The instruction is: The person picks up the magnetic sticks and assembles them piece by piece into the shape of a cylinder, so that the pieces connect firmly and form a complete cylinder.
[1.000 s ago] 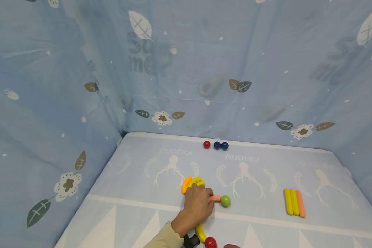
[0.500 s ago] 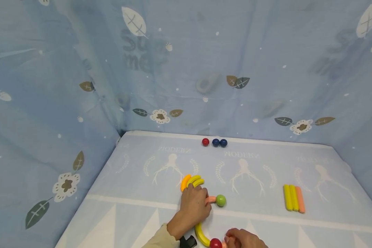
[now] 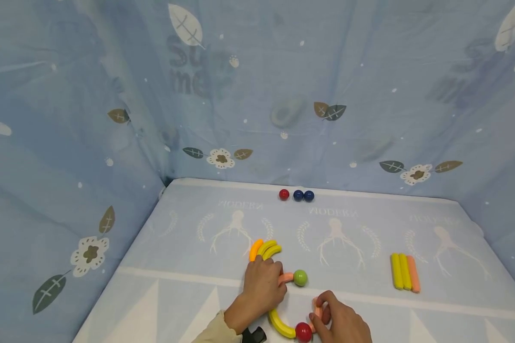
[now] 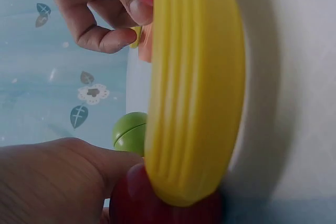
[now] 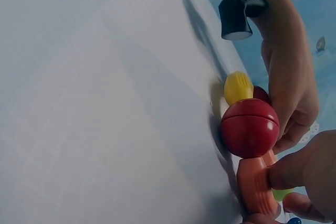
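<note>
A curved yellow stick [image 3: 280, 326] joins two red balls. My left hand [image 3: 262, 286] grips the farther red ball [image 4: 131, 198], which the head view hides beneath it. From that hand a short salmon stick [image 3: 286, 277] runs right to a green ball [image 3: 300, 277]. The nearer red ball [image 3: 303, 332] sits at the yellow stick's other end. Touching it is a curved salmon stick [image 5: 255, 184], pinched between the thumb and fingers of my right hand [image 3: 343, 321]. The pieces form a partial ring, with a gap between the green ball and the right hand's stick.
Beyond my left hand lie a curved orange stick [image 3: 255, 249] and curved yellow sticks [image 3: 271, 248]. To the right are two straight yellow sticks [image 3: 401, 271] and a straight salmon stick [image 3: 413, 274]. A red ball [image 3: 284, 194] and two blue balls [image 3: 303, 196] sit near the back cloth wall [image 3: 257, 95].
My right hand has come up from the bottom edge, and the curved salmon stick in its fingers now shows beside the nearer red ball. That ball has shifted slightly right. My left hand keeps its grip.
</note>
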The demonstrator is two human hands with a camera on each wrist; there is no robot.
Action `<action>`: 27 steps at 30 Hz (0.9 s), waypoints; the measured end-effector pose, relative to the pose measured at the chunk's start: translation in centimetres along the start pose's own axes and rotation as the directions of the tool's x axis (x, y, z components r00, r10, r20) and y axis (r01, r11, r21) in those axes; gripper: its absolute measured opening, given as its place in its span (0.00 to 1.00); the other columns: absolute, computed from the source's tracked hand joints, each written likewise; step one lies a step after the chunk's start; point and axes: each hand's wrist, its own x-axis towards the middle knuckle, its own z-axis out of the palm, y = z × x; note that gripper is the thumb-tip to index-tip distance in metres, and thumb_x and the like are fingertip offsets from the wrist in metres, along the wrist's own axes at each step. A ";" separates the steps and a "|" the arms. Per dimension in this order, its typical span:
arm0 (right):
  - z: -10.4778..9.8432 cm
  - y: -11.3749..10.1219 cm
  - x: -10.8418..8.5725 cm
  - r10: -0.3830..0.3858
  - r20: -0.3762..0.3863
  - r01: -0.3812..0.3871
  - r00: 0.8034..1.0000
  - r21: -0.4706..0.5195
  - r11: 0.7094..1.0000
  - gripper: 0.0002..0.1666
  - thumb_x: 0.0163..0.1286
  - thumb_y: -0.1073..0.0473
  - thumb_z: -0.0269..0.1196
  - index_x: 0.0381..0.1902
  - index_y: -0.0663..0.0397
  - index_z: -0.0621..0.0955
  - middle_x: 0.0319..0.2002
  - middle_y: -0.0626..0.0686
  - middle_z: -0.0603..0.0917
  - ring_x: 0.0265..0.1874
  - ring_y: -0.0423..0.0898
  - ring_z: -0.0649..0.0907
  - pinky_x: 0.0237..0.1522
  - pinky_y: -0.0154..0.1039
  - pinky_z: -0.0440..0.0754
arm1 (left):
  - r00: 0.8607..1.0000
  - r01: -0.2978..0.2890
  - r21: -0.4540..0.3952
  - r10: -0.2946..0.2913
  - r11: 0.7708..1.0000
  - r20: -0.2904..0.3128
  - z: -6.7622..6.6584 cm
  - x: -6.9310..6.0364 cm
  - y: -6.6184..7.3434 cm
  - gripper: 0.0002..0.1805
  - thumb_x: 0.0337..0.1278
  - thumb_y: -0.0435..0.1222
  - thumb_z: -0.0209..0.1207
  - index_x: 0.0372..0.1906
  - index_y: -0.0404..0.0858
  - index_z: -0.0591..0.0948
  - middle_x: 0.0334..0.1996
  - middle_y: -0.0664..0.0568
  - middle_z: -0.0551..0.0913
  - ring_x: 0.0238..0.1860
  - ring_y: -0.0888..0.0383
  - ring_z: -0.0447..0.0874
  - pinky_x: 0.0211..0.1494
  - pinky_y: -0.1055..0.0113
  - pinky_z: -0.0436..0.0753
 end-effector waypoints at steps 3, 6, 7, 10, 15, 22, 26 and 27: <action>0.0 -0.1 0.1 -0.007 -0.027 0.008 1.000 0.029 1.000 0.20 0.56 0.47 0.73 0.39 0.43 0.74 0.20 0.40 0.70 0.14 0.40 0.68 0.18 0.36 0.64 | 1.000 -0.005 0.001 0.005 1.000 -0.011 0.0 -0.2 -0.1 0.11 0.44 0.44 0.71 0.25 0.46 0.80 0.19 0.59 0.68 0.27 0.55 0.68 0.32 0.61 0.68; 0.1 0.0 0.3 -0.022 -0.053 0.025 0.998 0.064 0.998 0.21 0.55 0.48 0.74 0.39 0.43 0.75 0.21 0.39 0.71 0.15 0.38 0.69 0.18 0.35 0.66 | 1.000 -0.011 -0.004 0.011 1.000 -0.020 0.0 -0.3 -0.2 0.10 0.44 0.43 0.71 0.25 0.46 0.80 0.19 0.59 0.69 0.27 0.55 0.68 0.32 0.61 0.68; 0.1 0.0 0.4 -0.026 -0.062 0.031 0.998 0.075 0.997 0.21 0.54 0.48 0.74 0.39 0.44 0.75 0.21 0.38 0.71 0.15 0.38 0.69 0.18 0.35 0.66 | 1.000 -0.010 -0.009 0.010 1.000 -0.020 0.0 -0.4 -0.2 0.10 0.43 0.43 0.71 0.25 0.46 0.81 0.19 0.59 0.68 0.27 0.55 0.68 0.32 0.61 0.68; 0.2 0.0 0.6 -0.024 -0.089 0.032 0.996 0.095 0.995 0.21 0.53 0.50 0.75 0.38 0.43 0.76 0.20 0.38 0.72 0.15 0.37 0.70 0.18 0.35 0.67 | 1.000 -0.009 -0.023 0.009 1.000 -0.017 0.0 -0.5 -0.3 0.09 0.43 0.42 0.71 0.25 0.46 0.81 0.19 0.59 0.68 0.27 0.55 0.67 0.32 0.61 0.67; 0.3 -0.1 0.9 -0.019 -0.113 0.030 0.993 0.103 0.994 0.19 0.52 0.51 0.75 0.36 0.44 0.77 0.20 0.38 0.72 0.14 0.37 0.69 0.17 0.34 0.67 | 1.000 0.001 -0.037 -0.001 0.999 -0.003 0.0 -0.7 -0.4 0.09 0.44 0.42 0.70 0.25 0.46 0.81 0.19 0.60 0.67 0.27 0.56 0.67 0.31 0.62 0.66; 0.4 -0.3 1.5 -0.025 -0.138 0.042 0.990 0.118 0.992 0.17 0.50 0.54 0.74 0.35 0.45 0.78 0.19 0.38 0.73 0.13 0.38 0.69 0.17 0.34 0.67 | 0.998 0.031 -0.055 -0.028 0.998 0.048 -0.4 -0.8 -0.3 0.08 0.46 0.43 0.70 0.27 0.46 0.82 0.20 0.60 0.68 0.29 0.56 0.67 0.31 0.62 0.65; 0.4 -0.4 1.8 -0.038 -0.144 0.055 0.989 0.120 0.991 0.16 0.49 0.55 0.74 0.34 0.45 0.79 0.19 0.38 0.73 0.12 0.38 0.69 0.15 0.34 0.66 | 0.998 0.035 -0.056 -0.032 0.998 0.058 -0.5 -0.8 -0.2 0.08 0.46 0.43 0.70 0.27 0.46 0.83 0.20 0.60 0.68 0.28 0.56 0.66 0.31 0.62 0.65; 0.4 -0.4 1.8 -0.042 -0.147 0.060 0.988 0.117 0.991 0.16 0.49 0.55 0.74 0.34 0.45 0.79 0.18 0.38 0.74 0.12 0.38 0.69 0.15 0.34 0.66 | 0.998 0.036 -0.055 -0.033 0.998 0.057 -0.5 -0.9 -0.2 0.08 0.46 0.43 0.70 0.27 0.46 0.83 0.20 0.60 0.68 0.28 0.56 0.66 0.31 0.62 0.65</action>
